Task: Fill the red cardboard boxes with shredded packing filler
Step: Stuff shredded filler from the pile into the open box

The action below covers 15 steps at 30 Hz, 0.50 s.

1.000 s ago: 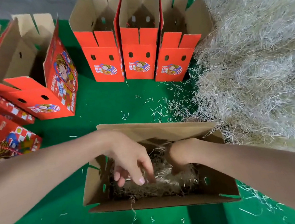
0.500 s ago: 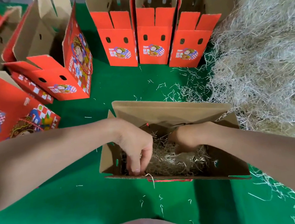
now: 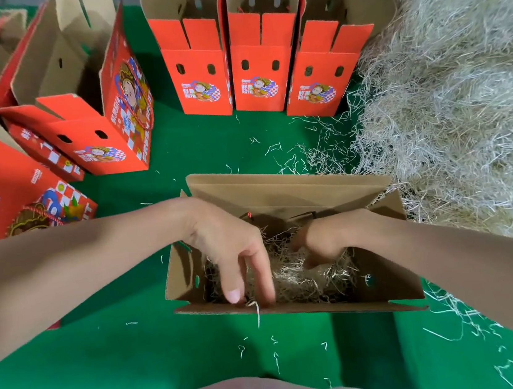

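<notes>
An open cardboard box [image 3: 283, 187], brown inside, stands on the green cloth right in front of me. A layer of pale shredded filler [image 3: 301, 277] covers its bottom. My left hand [image 3: 233, 252] reaches in at the left side, fingers apart and pointing down, their tips on the filler by the near wall. My right hand [image 3: 322, 242] is deeper in the box, curled down into the filler, its fingers hidden. A large heap of the same shredded filler [image 3: 449, 90] rises to the right, touching the box's right flap.
Three upright red boxes [image 3: 260, 74] with open tops stand in a row at the back. A bigger open red box [image 3: 94, 123] stands at the back left, with flat red boxes [image 3: 3, 199] lying beside it. Loose strands litter the green cloth [image 3: 157, 345].
The view has tilted down, so my lap shows at the bottom. My left hand's fingers slid toward the box's near wall. My right hand stays pushed into the filler.
</notes>
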### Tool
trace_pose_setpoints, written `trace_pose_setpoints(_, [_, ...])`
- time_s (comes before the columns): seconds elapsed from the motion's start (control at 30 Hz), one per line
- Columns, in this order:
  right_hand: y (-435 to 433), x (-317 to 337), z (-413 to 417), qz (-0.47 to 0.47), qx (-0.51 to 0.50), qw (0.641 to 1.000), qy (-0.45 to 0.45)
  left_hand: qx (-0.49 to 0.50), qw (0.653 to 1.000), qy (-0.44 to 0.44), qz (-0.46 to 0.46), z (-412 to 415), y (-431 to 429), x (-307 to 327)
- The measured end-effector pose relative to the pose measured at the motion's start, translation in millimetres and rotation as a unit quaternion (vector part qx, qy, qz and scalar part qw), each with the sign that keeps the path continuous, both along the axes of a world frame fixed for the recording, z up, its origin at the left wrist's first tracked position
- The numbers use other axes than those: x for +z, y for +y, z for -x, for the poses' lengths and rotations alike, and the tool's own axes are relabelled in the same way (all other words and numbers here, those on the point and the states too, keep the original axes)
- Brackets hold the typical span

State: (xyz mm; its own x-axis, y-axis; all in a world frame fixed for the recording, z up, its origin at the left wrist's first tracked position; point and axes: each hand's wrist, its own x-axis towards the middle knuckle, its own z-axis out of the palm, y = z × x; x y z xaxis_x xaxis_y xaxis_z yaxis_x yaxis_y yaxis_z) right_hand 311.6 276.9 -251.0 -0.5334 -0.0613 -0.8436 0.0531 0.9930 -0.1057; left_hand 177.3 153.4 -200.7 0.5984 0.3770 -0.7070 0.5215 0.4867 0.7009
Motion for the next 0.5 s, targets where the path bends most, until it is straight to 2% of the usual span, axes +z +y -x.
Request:
trace_pose_setpoints(0.23, [6.2, -9.3, -1.7, -0.042, -0.009, 0.999, -0.010, 0.036, 0.991, 0.087, -0.095, -10.9, -12.1, -8.8])
trace_pose_setpoints(0.33, [6.4, -10.4, -1.7, -0.031, -0.004, 0.999, -0.009, -0.042, 0.974, 0.169, -0.148, -20.3, -13.2, -22.0])
trace_pose_setpoints(0.4, [5.3, -12.9, -1.7, -0.031, 0.005, 0.999, -0.016, -0.148, 0.940, 0.264, -0.158, -29.5, -15.1, -43.0])
trace_pose_setpoints(0.5, [1.9, -18.9, -2.3, -0.054, 0.029, 0.996, -0.072, -0.310, 0.848, 0.421, -0.086, -41.7, -9.7, -64.3])
